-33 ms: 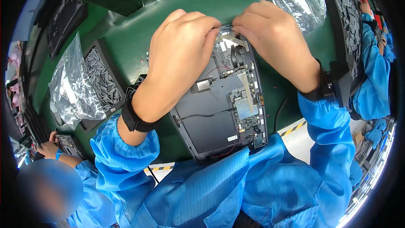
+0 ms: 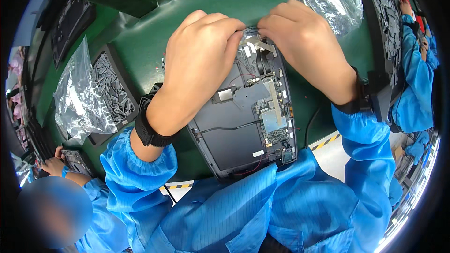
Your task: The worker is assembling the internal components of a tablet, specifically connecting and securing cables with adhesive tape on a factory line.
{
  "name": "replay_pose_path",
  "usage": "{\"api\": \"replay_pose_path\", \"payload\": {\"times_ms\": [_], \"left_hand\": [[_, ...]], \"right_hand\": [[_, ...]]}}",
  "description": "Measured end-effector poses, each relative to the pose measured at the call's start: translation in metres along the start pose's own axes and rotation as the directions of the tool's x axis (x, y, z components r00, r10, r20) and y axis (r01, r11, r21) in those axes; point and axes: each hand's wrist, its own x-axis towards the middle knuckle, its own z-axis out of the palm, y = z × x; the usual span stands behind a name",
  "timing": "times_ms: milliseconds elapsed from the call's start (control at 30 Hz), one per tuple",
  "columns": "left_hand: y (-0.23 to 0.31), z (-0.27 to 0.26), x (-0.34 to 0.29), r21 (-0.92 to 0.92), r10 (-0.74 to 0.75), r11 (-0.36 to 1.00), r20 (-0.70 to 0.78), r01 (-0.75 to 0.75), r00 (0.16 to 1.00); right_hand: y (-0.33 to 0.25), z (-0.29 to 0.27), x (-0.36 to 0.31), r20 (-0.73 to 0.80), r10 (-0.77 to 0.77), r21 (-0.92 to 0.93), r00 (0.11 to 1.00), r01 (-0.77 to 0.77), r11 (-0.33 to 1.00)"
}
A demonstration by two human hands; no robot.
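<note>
The opened laptop (image 2: pixel 246 122) lies on the green mat (image 2: pixel 150 42), boards and cables already in; both the left hand (image 2: pixel 201 61) and right hand (image 2: pixel 300 42) pinch a metal bracket (image 2: pixel 257 42) at its far edge, seemingly not yet seated

opened laptop base (image 2: pixel 243 126) — dark, circuit boards exposed | flat on green mat (image 2: pixel 154 37)

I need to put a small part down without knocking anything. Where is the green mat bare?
Bare green mat lies beyond the left hand, between the tray of small grey parts and the opened device. A narrower strip runs right of the device, with a black cable in it. The far right is crowded by the plastic bag and the right hand.
</note>
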Motion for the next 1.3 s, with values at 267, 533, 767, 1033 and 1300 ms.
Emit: {"api": "replay_pose_path", "payload": {"times_ms": [267,533,767,1033,1300], "left_hand": [[-0.006,0.006,0.001,-0.005,0.029,1.0,-0.023,-0.029,0.999],[-0.003,0.007,0.002,0.117,0.081,0.99,-0.022,-0.077,0.997],[-0.008,0.015,-0.005,0.093,0.181,0.981,-0.103,-0.171,0.978],[-0.008,0.014,-0.004,0.125,0.219,0.97,-0.075,-0.209,0.973],[-0.01,0.009,-0.005,0.016,0.186,0.982,-0.035,-0.186,0.982]], "right_hand": [[-0.015,-0.003,0.011,0.104,0.006,-0.202,0.995,0.015,0.979],[0.018,0.005,0.01,0.097,-0.007,0.052,0.995,0.002,0.999],[0.019,0.005,0.012,0.086,-0.191,0.008,0.978,0.191,0.981],[0.017,0.007,0.008,0.116,-0.202,-0.091,0.972,0.213,0.973],[0.028,0.005,0.008,0.128,-0.139,0.156,0.982,0.119,0.981]]}}
